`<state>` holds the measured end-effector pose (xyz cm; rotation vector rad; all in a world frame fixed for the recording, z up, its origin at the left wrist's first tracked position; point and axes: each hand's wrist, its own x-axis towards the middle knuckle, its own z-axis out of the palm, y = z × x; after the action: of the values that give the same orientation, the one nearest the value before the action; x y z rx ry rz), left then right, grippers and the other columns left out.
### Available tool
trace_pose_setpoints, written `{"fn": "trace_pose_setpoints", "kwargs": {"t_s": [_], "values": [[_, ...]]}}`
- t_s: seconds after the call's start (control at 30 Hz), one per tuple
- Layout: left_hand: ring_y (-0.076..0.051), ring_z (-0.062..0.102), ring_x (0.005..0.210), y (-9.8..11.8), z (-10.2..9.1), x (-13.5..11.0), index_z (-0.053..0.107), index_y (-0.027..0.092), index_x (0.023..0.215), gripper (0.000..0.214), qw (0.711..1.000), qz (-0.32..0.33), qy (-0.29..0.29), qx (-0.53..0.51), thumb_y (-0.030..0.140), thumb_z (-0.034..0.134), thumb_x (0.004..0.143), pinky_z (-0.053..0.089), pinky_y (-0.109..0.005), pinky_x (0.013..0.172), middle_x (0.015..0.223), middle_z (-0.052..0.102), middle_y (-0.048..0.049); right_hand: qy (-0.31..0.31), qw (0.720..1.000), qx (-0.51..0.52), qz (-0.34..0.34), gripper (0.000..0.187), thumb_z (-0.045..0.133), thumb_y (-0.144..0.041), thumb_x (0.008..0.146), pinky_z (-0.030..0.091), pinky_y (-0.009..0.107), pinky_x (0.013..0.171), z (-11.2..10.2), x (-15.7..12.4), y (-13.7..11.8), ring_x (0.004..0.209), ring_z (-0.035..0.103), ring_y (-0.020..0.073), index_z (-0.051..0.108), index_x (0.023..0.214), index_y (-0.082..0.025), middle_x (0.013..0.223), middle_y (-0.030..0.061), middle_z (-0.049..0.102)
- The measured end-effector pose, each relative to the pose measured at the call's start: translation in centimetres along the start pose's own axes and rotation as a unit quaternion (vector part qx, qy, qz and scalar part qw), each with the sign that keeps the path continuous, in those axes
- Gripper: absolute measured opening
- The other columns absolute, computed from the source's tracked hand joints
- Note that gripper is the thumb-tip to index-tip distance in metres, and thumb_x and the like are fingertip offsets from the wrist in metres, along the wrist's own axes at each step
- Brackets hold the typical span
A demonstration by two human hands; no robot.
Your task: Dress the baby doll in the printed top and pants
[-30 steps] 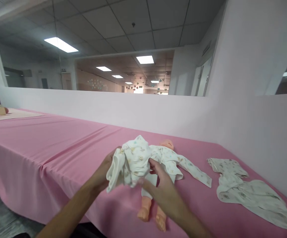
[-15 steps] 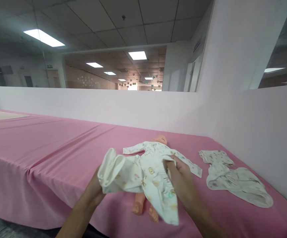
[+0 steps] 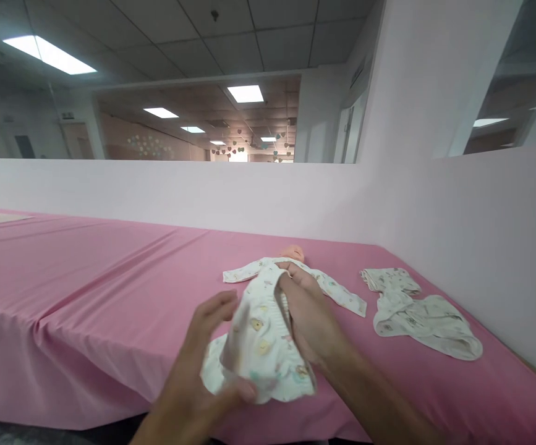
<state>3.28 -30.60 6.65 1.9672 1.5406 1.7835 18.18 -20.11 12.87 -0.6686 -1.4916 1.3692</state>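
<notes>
A single head-worn camera looks forward and slightly down across a pink-covered table (image 3: 86,272), close over the wearer's hands, toward a low white wall (image 3: 156,191) and a ceiling beyond.

Doll (image 3: 292,253) on the table (image 3: 86,266), garment (image 3: 261,337) before it (between both hands), cloth (image 3: 423,312) right.

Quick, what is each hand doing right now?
Left hand: closed on the lower edge of the baby trousers, thumb pinching the fabric.
Right hand: gripping the trousers' waistband, fingers tucked inside.
</notes>
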Motion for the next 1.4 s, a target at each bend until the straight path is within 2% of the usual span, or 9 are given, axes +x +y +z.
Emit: {"fn": "trace_pose_setpoints", "kwargs": {"t_s": [0.13,0.3,0.47,0.6,0.83,0.97,1.07,1.2,1.4], "values": [[-0.035,0.031,0.141,1.0,2.2,0.3,0.039,0.039,0.145,0.071,0.967,0.163,0.011,0.195,0.033,0.072,0.081,0.047,-0.049,0.104,0.157,0.019,-0.0066,0.011,0.998,0.055,0.01,0.016,0.056,-0.029,0.08,0.048,0.022,0.057,1.7,0.0,-2.1,0.065,0.058,0.0124,0.059,0.093,-0.021,0.075,-0.0012,0.062],[-0.036,0.022,0.144,-0.7,2.5,3.2,0.06,0.03,0.121,0.032,0.934,0.191,0.08,0.291,0.026,0.061,0.089,0.034,-0.054,0.112,0.155,0.022,-0.0072,0.052,0.994,0.087,-0.027,0.013,0.06,-0.028,0.076,0.046,0.021,0.055,1.3,0.5,-4.4,0.064,0.057,0.0117,0.054,0.085,-0.021,0.073,-0.002,0.06],[-0.044,0.014,0.144,-0.5,4.2,4.5,0.044,0.022,0.138,0.07,0.917,0.207,0.069,0.333,0.051,0.07,0.08,0.021,-0.063,0.113,0.156,0.019,-0.0183,0.043,0.99,0.126,-0.046,0.016,0.061,-0.025,0.074,0.043,0.022,0.055,1.6,0.6,-5.4,0.059,0.053,0.0098,0.053,0.087,-0.021,0.071,-0.0039,0.057],[-0.036,0.022,0.144,-1.0,5.8,5.9,0.05,0.018,0.128,0.04,0.917,0.22,0.193,0.272,0.027,0.06,0.09,0.031,-0.054,0.112,0.153,0.022,-0.0188,0.007,0.987,0.152,-0.044,0.019,0.062,-0.026,0.074,0.044,0.025,0.058,2.9,-0.1,-6.2,0.061,0.054,0.0111,0.053,0.09,-0.021,0.075,-0.0025,0.059],[-0.023,0.05,0.125,-1.4,-1.1,8.3,0.064,0.02,0.099,0.015,0.977,0.134,0.166,-0.008,0.029,0.054,0.095,0.045,-0.035,0.101,0.129,0.056,-0.0086,0.096,0.981,-0.07,-0.15,0.011,0.059,-0.026,0.077,0.043,0.026,0.059,-0.7,1.0,-7.5,0.07,0.053,0.0127,0.054,0.086,-0.022,0.086,0.0,0.058],[-0.017,0.062,0.097,0.3,-4.4,9.9,0.066,0.02,0.099,0.02,0.962,0.058,0.159,-0.215,0.036,0.055,0.094,0.053,-0.024,0.076,0.119,0.061,-0.007,0.153,0.95,-0.174,-0.21,0.006,0.05,-0.019,0.082,0.045,0.029,0.069,-3.2,1.7,-7.6,0.081,0.056,0.0149,0.055,0.086,-0.021,0.092,0.002,0.061],[-0.014,0.062,0.08,2.0,-4.6,11.0,0.067,0.02,0.098,0.019,0.956,-0.001,0.121,-0.269,0.036,0.058,0.092,0.052,-0.022,0.064,0.117,0.062,-0.0062,0.054,0.947,-0.213,-0.234,0.011,0.05,-0.02,0.086,0.047,0.034,0.081,-3.0,0.4,-7.8,0.093,0.059,0.0173,0.06,0.092,-0.022,0.1,0.0035,0.065],[-0.018,0.063,0.089,3.2,-3.3,12.0,0.065,0.019,0.085,0.018,0.936,-0.015,-0.011,-0.351,0.036,0.062,0.089,0.054,-0.028,0.076,0.112,0.064,-0.0065,-0.157,0.937,-0.239,-0.203,0.027,0.057,-0.028,0.088,0.045,0.039,0.095,-0.8,-2.2,-8.3,0.115,0.055,0.0206,0.061,0.115,-0.028,0.123,0.0035,0.061],[-0.012,0.06,0.066,2.3,-2.4,12.4,0.061,0.02,0.087,0.019,0.924,-0.049,-0.138,-0.352,0.039,0.06,0.091,0.052,-0.023,0.059,0.085,0.063,-0.0013,-0.249,0.951,-0.162,-0.09,0.038,0.068,-0.04,0.082,0.052,0.034,0.08,0.8,-1.7,-7.7,0.099,0.063,0.021,0.059,0.115,-0.024,0.11,0.0055,0.066]]}}
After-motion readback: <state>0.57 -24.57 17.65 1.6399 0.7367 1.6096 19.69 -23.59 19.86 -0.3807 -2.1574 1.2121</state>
